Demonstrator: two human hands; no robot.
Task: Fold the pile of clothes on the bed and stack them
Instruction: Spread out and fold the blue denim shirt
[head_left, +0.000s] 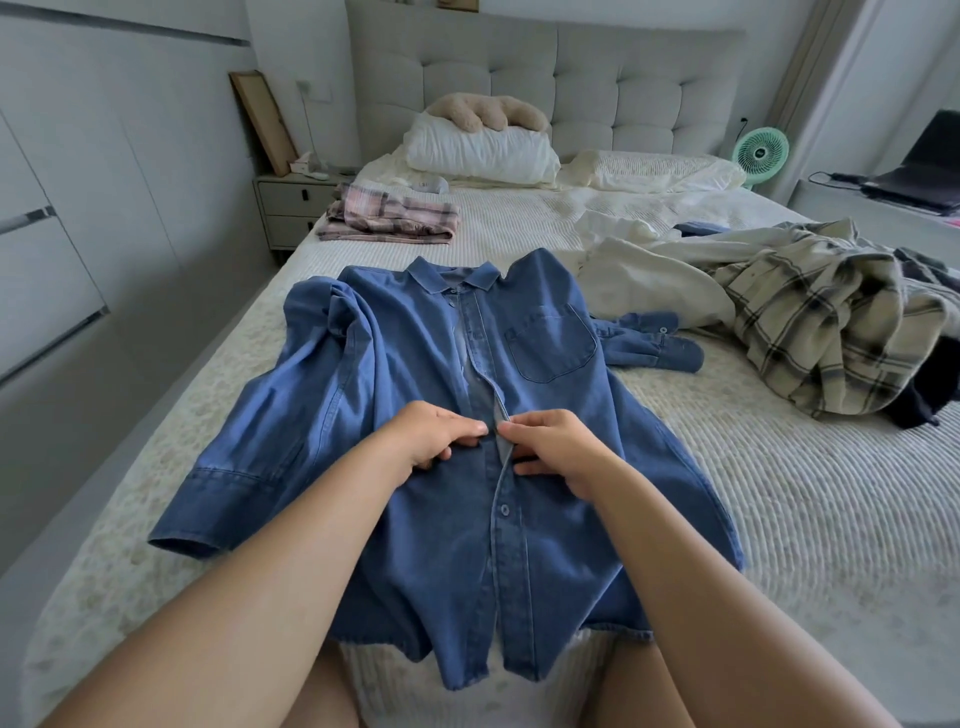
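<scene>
Both hands, left hand (434, 435) and right hand (558, 446), pinch the blue denim shirt's (363, 374) placket; one folded pink plaid garment (387, 217) done, the crumpled clothes pile (810, 322) remains.

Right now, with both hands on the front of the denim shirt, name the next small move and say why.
Probably fasten the button at the placket's mid-chest. The left hand and right hand pinch the two front edges of the denim shirt together there; the front still gapes open above them, while a lower button looks done. A closed front should fold flatter.

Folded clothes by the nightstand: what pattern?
Pink and grey plaid; the folded clothes show best in the head view, far left of the bed.
</scene>
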